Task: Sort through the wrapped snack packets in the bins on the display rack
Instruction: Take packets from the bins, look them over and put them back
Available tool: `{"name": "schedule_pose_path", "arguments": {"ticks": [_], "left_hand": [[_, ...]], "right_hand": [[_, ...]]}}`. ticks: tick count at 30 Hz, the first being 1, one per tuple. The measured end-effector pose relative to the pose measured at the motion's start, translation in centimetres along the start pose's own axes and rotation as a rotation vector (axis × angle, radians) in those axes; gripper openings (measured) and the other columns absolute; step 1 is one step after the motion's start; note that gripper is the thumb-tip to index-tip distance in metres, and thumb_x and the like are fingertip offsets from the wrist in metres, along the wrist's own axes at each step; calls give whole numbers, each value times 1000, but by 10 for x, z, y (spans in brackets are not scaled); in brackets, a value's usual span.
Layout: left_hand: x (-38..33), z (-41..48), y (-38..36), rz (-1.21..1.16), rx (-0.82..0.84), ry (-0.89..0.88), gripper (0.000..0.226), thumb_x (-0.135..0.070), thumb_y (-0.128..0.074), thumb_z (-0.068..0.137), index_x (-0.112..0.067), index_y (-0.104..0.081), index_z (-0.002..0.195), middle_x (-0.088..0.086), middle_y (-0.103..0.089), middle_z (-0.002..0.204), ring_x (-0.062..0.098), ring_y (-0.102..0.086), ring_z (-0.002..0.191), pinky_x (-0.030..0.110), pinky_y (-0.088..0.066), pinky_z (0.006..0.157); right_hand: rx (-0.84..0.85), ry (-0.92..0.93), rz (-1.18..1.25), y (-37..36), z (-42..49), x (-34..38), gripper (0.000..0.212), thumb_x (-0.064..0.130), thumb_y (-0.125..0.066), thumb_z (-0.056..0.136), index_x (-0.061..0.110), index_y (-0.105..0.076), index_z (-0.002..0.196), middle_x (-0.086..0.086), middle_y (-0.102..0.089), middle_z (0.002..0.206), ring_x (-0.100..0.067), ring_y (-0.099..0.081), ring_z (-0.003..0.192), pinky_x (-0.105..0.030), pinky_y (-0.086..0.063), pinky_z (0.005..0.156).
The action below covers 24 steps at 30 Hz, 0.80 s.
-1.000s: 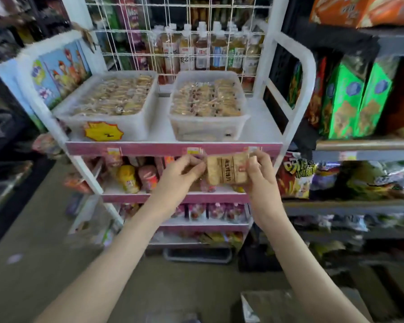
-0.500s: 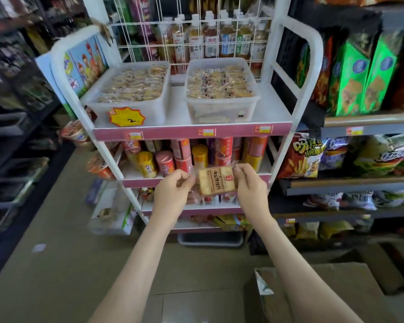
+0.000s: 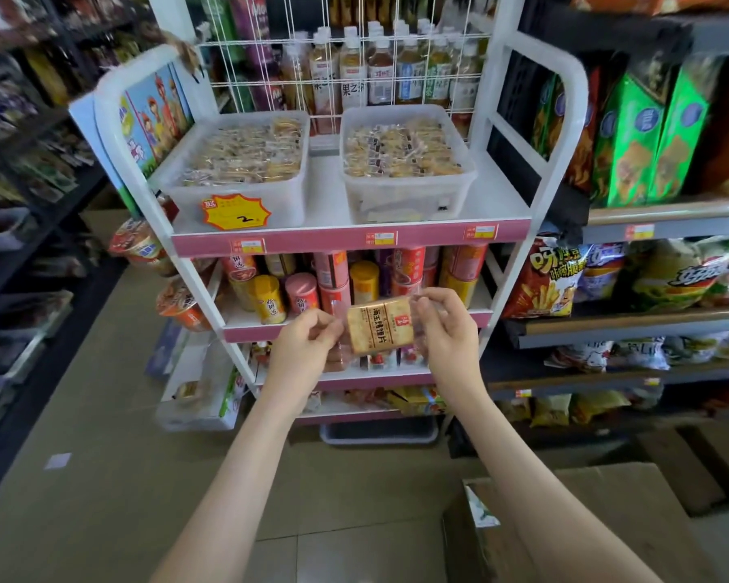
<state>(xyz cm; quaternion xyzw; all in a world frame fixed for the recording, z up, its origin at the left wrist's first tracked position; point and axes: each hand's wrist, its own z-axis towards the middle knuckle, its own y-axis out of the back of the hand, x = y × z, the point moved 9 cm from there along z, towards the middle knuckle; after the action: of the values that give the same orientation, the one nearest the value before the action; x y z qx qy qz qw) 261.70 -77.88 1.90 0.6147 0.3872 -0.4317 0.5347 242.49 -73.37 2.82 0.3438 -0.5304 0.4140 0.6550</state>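
A tan wrapped snack packet point(image 3: 379, 326) is held before the lower shelves of the display rack point(image 3: 354, 236), its ends pinched in the grip of the left hand point(image 3: 302, 347) and right hand point(image 3: 447, 330). On the top shelf, the left bin point(image 3: 289, 204) and right bin point(image 3: 409, 199) each hold many small wrapped packets.

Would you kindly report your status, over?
Left hand, right hand pinching cracker packet by its ends. Packet held below left bin and right bin. Path up clear.
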Motion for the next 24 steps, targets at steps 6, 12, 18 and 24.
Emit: {"name": "schedule_pose_path", "arguments": {"ticks": [6, 12, 18, 24], "left_hand": [[-22, 1, 7, 156, -11, -175, 28, -25, -58, 96, -31, -51, 122, -24, -55, 111, -9, -54, 98, 2, -43, 73], [-63, -4, -19, 303, 161, -397, 25, -30, -59, 94, -28, -63, 119, -23, -59, 106, -9, -53, 97, -3, -35, 79], [-54, 4, -9, 154, 115, -323, 7, -22, -65, 91, -20, -62, 85, -13, -64, 84, -4, -60, 81, 12, -47, 70], [-29, 7, -2, 59, 69, -137, 4, -24, -63, 92, -21, -66, 90, -4, -69, 90, 12, -66, 88, 39, -58, 81]], "right_hand": [[100, 48, -146, -9, 5, 3, 18, 18, -48, 99, 33, -57, 93, 0, -65, 92, -17, -66, 86, -41, -59, 67], [334, 161, -267, -34, 2, 23, 21, 15, -50, 98, 35, -58, 95, 13, -64, 93, -10, -65, 88, -35, -59, 68], [387, 74, -256, -40, 1, 24, 18, 16, -56, 95, 32, -61, 89, 10, -68, 79, -6, -68, 82, -28, -59, 65], [423, -39, -153, -36, 4, 13, 10, 15, -59, 93, 24, -63, 93, 9, -56, 59, -9, -54, 60, -26, -46, 59]]}}
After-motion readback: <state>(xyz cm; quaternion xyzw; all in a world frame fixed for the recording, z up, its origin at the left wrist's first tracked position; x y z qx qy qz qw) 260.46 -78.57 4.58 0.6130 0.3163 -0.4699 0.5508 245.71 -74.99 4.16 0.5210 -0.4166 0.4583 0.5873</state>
